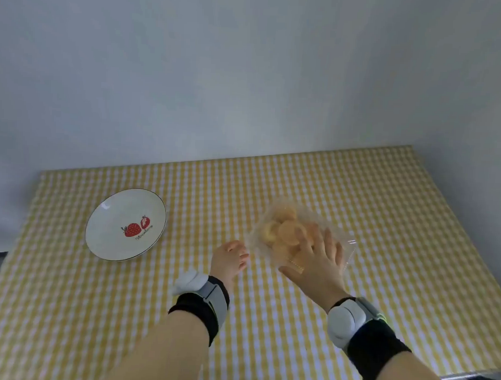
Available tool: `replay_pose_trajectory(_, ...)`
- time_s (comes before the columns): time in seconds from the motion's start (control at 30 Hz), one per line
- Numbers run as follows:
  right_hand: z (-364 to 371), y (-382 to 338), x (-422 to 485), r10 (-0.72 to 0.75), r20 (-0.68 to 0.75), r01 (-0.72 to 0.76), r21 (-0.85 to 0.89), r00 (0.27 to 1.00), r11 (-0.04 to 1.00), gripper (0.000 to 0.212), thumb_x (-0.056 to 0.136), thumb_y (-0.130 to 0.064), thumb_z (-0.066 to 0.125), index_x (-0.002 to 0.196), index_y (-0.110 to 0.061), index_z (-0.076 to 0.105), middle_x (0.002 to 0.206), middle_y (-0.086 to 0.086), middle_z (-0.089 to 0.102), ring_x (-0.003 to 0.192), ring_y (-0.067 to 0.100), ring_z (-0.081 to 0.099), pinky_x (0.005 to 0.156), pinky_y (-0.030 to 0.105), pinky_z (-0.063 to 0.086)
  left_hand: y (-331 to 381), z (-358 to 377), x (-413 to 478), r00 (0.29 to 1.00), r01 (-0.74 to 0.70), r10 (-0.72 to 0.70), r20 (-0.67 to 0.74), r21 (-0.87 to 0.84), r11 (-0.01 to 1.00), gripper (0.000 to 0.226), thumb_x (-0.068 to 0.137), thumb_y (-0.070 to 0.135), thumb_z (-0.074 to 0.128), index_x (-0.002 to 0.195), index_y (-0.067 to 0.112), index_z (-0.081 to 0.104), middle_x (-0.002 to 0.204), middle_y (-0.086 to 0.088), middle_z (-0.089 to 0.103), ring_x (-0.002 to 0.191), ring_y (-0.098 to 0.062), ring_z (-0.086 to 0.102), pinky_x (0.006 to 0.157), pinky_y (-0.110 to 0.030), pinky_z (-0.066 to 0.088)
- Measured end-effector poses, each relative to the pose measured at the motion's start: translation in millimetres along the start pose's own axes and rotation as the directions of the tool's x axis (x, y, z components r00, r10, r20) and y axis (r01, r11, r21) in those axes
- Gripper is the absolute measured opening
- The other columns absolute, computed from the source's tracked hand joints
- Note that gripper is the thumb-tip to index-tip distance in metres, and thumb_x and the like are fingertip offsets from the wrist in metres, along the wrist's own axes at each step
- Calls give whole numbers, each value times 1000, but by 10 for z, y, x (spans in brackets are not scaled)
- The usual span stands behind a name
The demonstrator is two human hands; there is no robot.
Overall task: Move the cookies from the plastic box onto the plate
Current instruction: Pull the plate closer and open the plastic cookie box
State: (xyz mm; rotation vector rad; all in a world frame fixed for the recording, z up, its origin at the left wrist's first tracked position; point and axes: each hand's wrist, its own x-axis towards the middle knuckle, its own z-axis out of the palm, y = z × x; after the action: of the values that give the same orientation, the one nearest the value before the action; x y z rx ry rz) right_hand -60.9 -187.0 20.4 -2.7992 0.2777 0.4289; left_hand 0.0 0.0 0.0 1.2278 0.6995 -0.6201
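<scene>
A clear plastic box (346, 244) sits right of the table's middle, holding several round pale-orange cookies (282, 228). My right hand (318, 260) lies spread over the box's near right part, fingers apart and touching the cookies or the box's top; I cannot tell which. My left hand (231, 258) rests just left of the box with fingers curled, holding nothing that I can see. A white plate (115, 213) with a strawberry print lies at the left, bare of cookies.
A yellow-and-white checked cloth (296, 319) covers the table. A grey wall (247, 76) rises behind the far edge. The table's right edge and near right corner show at the lower right. Both wrists wear black bands with grey devices.
</scene>
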Motion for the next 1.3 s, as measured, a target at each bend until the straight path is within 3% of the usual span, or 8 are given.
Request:
replay_pose_trajectory(0.07, 22, -82, 82, 25, -28, -27, -71, 999, 997, 94, 77, -74, 44, 148, -37, -5, 159, 1, -17, 144, 31, -23, 115, 61, -6, 55, -3, 131, 998, -48, 51, -22, 92, 995, 18, 96, 9, 46, 111, 5, 56, 85, -3, 62, 75, -15, 59, 69, -25, 49)
replay_pose_trajectory(0.23, 86, -134, 148, 90, -66, -98, -125, 994, 987, 98, 75, -79, 41, 148, -36, -9, 159, 2, -17, 143, 31, -26, 111, 67, -9, 134, 49, 256, 999, 4, 1, -38, 121, 993, 13, 93, 12, 55, 87, 11, 67, 72, -6, 66, 64, -16, 60, 64, -25, 54)
replay_pose_trajectory(0.37, 107, -109, 158, 104, -76, -113, -125, 992, 986, 100, 74, -79, 42, 147, -37, -13, 158, 2, -22, 141, 30, -30, 110, 67, -11, 93, -9, 309, 998, 62, -62, -14, 75, 995, 9, 91, 8, 59, 88, 8, 68, 74, -7, 68, 69, -18, 64, 69, -29, 55)
replay_pose_trajectory(0.6, 54, -150, 186, -86, -15, 81, -208, 996, 975, 103, 68, -82, 44, 148, -39, -6, 159, 0, -18, 142, 25, -25, 113, 65, -8, -128, -386, 99, 991, 133, -131, 23, -58, 989, 13, 89, 5, 60, 100, 2, 65, 85, -13, 70, 81, -22, 68, 73, -30, 55)
replay_pose_trajectory(0.83, 27, -391, 195, -313, 96, 327, -249, 945, 912, 103, 69, -79, 50, 147, -42, -8, 157, -5, -23, 142, 23, -30, 114, 63, -9, -347, -791, -249, 991, 111, -122, -57, -161, 981, 13, 87, 7, 63, 99, 4, 67, 93, -13, 73, 88, -24, 69, 76, -32, 55)
replay_pose_trajectory(1.0, 34, -462, 174, -291, 5, 284, -229, 957, 931, 99, 68, -89, 20, 149, -36, -2, 159, -4, -17, 143, 18, -25, 113, 61, -13, -150, -1147, -210, 962, 63, -138, -234, -301, 951, 12, 93, 13, 55, 85, 6, 59, 82, -7, 64, 72, -18, 60, 66, -29, 52)
replay_pose_trajectory(1.17, 54, -521, 158, -253, -139, 233, -149, 957, 961, 81, 82, -77, 10, 147, -30, 19, 161, -2, 5, 148, 18, -4, 117, 57, -4, 246, -1520, 30, 917, -144, -37, -396, -417, 897, 25, 93, 19, 56, 111, 1, 54, 98, -14, 62, 93, -23, 61, 96, -37, 51)
replay_pose_trajectory(1.3, 69, -516, 157, -178, -171, 168, -74, 969, 983, 81, 81, -74, 4, 146, -29, 24, 160, -4, 7, 147, 18, -1, 117, 52, -8, 460, -1692, 286, 900, -217, -3, -435, -456, 863, 33, 97, 22, 48, 125, 5, 51, 108, -13, 64, 100, -23, 62, 87, -35, 53)
